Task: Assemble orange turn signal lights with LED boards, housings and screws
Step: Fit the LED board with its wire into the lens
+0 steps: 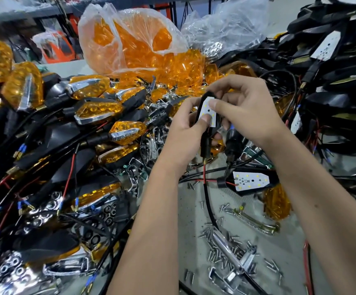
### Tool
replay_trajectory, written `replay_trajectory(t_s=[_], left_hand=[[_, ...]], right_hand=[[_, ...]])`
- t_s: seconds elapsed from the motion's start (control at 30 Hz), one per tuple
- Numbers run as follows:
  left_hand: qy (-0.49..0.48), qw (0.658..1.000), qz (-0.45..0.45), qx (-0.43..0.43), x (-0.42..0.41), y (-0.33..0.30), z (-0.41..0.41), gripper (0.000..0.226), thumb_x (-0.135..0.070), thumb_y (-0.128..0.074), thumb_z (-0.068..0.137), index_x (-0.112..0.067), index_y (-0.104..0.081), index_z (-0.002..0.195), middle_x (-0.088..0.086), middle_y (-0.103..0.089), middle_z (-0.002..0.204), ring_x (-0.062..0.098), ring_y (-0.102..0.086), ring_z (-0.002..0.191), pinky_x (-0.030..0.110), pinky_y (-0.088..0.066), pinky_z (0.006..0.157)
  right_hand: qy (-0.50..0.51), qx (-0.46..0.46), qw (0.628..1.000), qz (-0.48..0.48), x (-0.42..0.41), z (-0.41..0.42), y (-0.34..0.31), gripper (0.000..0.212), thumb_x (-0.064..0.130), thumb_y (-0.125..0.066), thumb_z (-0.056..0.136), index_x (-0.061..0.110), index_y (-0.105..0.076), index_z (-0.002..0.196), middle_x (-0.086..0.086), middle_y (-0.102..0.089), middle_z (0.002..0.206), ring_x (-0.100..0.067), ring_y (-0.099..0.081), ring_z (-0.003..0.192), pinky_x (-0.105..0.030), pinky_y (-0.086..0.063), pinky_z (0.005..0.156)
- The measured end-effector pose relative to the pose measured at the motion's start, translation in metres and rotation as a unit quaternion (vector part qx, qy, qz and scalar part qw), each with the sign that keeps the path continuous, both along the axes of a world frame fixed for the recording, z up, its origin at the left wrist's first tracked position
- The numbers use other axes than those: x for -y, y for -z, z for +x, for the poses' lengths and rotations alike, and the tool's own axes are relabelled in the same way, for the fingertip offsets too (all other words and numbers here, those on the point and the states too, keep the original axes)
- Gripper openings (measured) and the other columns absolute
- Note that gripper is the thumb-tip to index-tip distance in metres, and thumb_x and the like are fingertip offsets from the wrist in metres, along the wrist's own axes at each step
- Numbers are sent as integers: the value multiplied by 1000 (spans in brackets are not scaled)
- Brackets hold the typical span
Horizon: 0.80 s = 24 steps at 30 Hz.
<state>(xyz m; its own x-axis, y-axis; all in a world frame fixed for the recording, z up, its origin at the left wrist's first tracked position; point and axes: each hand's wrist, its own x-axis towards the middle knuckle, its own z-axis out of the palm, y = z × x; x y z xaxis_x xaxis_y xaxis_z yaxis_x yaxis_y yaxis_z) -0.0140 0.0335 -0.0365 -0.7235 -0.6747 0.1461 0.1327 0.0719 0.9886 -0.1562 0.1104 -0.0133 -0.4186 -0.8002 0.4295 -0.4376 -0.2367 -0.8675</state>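
Left hand [185,124]: curled round a black housing [204,137], thumb pressing the lower part of a white LED board [208,111] seated in it.
Right hand [243,105]: fingers bent, thumb tip pressing the upper end of the same LED board; remaining fingers curve over the top of the housing.
Held unit: raised above the surface [196,201], roughly centre of view, board face toward the camera; a black lead with a red wire [203,173] hangs from it down to the surface.
Second housing with board [250,180]: lies flat on the surface below the right wrist, LED face up, red wire at its left end.
Screws [223,250]: scattered loose on the surface between the forearms, among chrome trim pieces [228,252].
Finished orange lights [100,111]: piled at left, tangled with black, red and blue wires.
Plastic bag of orange lenses [130,39]: behind the hands, open at the top.
Black housings with boards [330,60]: heaped at right.
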Motion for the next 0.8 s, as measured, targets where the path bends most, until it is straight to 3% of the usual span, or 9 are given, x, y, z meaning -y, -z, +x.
replay_trajectory(t_s=[0.2, 0.33, 0.6, 0.8], left_hand=[[-12, 1000, -24, 12, -1, 1, -2, 21, -15, -50, 109, -13, -50, 130, 9, -67, 95, 17, -64, 68, 27, -51, 59], [-1, 999, -31, 8, -1, 0, -1, 22, -17, -49, 110, -12, -48, 132, 11, -64, 96, 18, -60, 69, 28, -48, 60], [-5, 999, -46, 3, -5, -6, 0, 21, -14, -46, 111, -8, -39, 131, 15, -55, 99, 16, -54, 69, 23, -46, 57], [2, 999, -54, 5, -5, -8, 2, 16, -15, -45, 111, -16, -34, 124, 9, -57, 93, 12, -56, 63, 22, -42, 52]], right_hand=[[-12, 15, 1000, -22, 1, 0, -1, 12, 6, -70, 90, 16, -66, 95, 5, -67, 81, -38, -59, 48, -31, -48, 43], [-15, 6, 999, -40, 1, 3, -4, 15, 5, -67, 89, 19, -64, 91, 5, -66, 84, -38, -57, 47, -33, -47, 42], [-10, 1, 998, -63, 0, 7, -6, 13, 10, -74, 91, 9, -63, 98, 0, -64, 87, -41, -57, 49, -31, -47, 43], [12, 8, 999, -47, -1, 9, -7, 6, 11, -72, 95, 6, -74, 98, -11, -72, 77, -43, -58, 48, -29, -46, 42]])
